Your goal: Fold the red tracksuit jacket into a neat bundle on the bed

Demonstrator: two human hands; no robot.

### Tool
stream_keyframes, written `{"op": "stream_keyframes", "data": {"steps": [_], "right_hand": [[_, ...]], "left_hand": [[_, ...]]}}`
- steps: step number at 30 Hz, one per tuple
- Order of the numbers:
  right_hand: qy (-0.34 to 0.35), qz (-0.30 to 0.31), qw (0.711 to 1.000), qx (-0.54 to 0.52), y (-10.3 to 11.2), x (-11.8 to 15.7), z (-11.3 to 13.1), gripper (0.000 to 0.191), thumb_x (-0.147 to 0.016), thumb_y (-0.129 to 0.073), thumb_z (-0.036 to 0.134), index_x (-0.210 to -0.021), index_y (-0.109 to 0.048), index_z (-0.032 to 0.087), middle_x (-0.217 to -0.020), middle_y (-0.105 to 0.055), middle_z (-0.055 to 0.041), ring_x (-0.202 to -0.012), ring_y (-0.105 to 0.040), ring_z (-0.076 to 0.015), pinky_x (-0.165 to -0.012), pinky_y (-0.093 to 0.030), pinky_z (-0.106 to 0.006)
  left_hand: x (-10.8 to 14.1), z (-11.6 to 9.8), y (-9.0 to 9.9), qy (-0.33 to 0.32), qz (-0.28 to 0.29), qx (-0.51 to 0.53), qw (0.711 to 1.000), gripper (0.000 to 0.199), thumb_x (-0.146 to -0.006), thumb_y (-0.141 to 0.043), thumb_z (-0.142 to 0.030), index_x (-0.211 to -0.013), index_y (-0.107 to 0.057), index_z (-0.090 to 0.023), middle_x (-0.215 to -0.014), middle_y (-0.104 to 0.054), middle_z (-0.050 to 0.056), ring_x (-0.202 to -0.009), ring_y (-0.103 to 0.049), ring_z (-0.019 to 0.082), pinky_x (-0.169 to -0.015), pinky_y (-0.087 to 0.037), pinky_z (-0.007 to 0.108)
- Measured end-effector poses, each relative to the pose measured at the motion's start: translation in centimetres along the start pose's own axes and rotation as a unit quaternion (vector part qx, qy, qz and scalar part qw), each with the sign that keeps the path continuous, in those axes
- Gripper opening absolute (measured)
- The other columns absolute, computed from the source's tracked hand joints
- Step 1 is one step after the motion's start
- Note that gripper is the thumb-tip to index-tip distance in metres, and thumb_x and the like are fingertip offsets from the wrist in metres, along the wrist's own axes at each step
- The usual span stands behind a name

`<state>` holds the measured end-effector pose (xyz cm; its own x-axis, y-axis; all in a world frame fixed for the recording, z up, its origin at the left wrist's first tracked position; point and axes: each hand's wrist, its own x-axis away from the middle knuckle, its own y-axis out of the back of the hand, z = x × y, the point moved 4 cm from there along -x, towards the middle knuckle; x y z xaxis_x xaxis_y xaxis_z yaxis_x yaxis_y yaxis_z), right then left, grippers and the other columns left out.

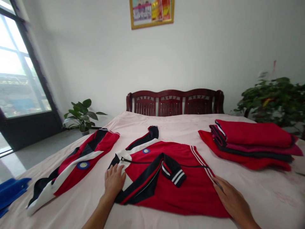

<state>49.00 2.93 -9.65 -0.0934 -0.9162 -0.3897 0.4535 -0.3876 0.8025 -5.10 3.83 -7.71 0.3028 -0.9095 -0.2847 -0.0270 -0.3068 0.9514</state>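
Note:
A red, navy and white zip-up jacket (188, 194) lies spread out on the bed, its collar to the left and its striped hem to the right. One navy sleeve with a white-striped cuff (178, 177) is folded across its front; the other points toward the headboard. My left hand (115, 179) rests on the collar end, fingers apart. At the opposite end, my right hand (230, 198) has its fingers closed at the jacket's hem; its thumb is not clearly visible. A second, similar jacket (71, 173), narrowly folded lengthwise, lies to the left.
The bed's pale pink sheet (259, 194) lies under everything. A stack of folded red and dark clothes (257, 135) sits at the right. Blue cloth (13, 190) lies at the left edge. Beyond are a wooden headboard (175, 103) and potted plants (82, 114) on both sides.

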Motion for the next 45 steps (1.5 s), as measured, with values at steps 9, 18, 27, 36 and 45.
{"op": "stream_keyframes", "data": {"steps": [9, 18, 27, 36, 45], "right_hand": [[0.026, -0.039, 0.999, -0.022, 0.1, -0.2, -0.3, 0.044, -0.082, -0.042, 0.05, -0.103, -0.072, 0.026, -0.118, -0.073, -0.01, -0.114, -0.066, -0.0299, -0.104, -0.051, -0.044], [0.016, -0.025, 0.999, -0.03, 0.0, -0.4, -0.4, 0.049, -0.081, -0.042, 0.051, -0.109, -0.07, 0.023, -0.122, -0.072, -0.0107, -0.115, -0.066, -0.03, -0.103, -0.051, -0.044], [0.009, -0.02, 0.999, -0.036, 0.0, -0.3, -0.6, 0.049, -0.082, -0.042, 0.053, -0.111, -0.069, 0.023, -0.124, -0.071, -0.0109, -0.116, -0.066, -0.0293, -0.106, -0.049, -0.045], [0.019, -0.033, 0.999, -0.034, 0.0, -0.2, -0.6, 0.046, -0.081, -0.045, 0.051, -0.108, -0.071, 0.026, -0.122, -0.072, -0.0093, -0.115, -0.066, -0.029, -0.103, -0.051, -0.043], [-0.01, -0.003, 0.999, -0.036, -0.2, -0.3, -0.8, 0.053, -0.084, -0.039, 0.054, -0.114, -0.067, 0.021, -0.13, -0.068, -0.0126, -0.12, -0.063, -0.0282, -0.111, -0.044, -0.046]], "left_hand": [[0.3, -0.1, 0.3, 0.034, 0.012, 0.029, 0.999, 0.044, -0.096, -0.044, -0.035, -0.137, -0.058, -0.03, -0.152, -0.049, 0.009, -0.145, -0.037, 0.036, -0.114, -0.028, 0.058], [0.1, 0.1, 0.0, 0.028, 0.005, 0.035, 0.999, 0.043, -0.096, -0.045, -0.035, -0.136, -0.058, -0.03, -0.152, -0.05, 0.009, -0.144, -0.038, 0.035, -0.114, -0.027, 0.056], [0.1, 0.1, 0.1, 0.028, 0.021, 0.034, 0.999, 0.044, -0.096, -0.044, -0.035, -0.138, -0.057, -0.029, -0.153, -0.048, 0.01, -0.145, -0.037, 0.035, -0.115, -0.027, 0.057], [0.0, 0.2, -0.1, 0.027, 0.014, 0.028, 0.999, 0.044, -0.096, -0.045, -0.035, -0.138, -0.058, -0.029, -0.153, -0.049, 0.01, -0.144, -0.039, 0.035, -0.114, -0.028, 0.056], [0.1, -0.2, 0.6, 0.032, 0.035, 0.018, 0.999, 0.045, -0.097, -0.044, -0.036, -0.139, -0.056, -0.03, -0.154, -0.047, 0.009, -0.145, -0.037, 0.034, -0.115, -0.027, 0.055]]}}
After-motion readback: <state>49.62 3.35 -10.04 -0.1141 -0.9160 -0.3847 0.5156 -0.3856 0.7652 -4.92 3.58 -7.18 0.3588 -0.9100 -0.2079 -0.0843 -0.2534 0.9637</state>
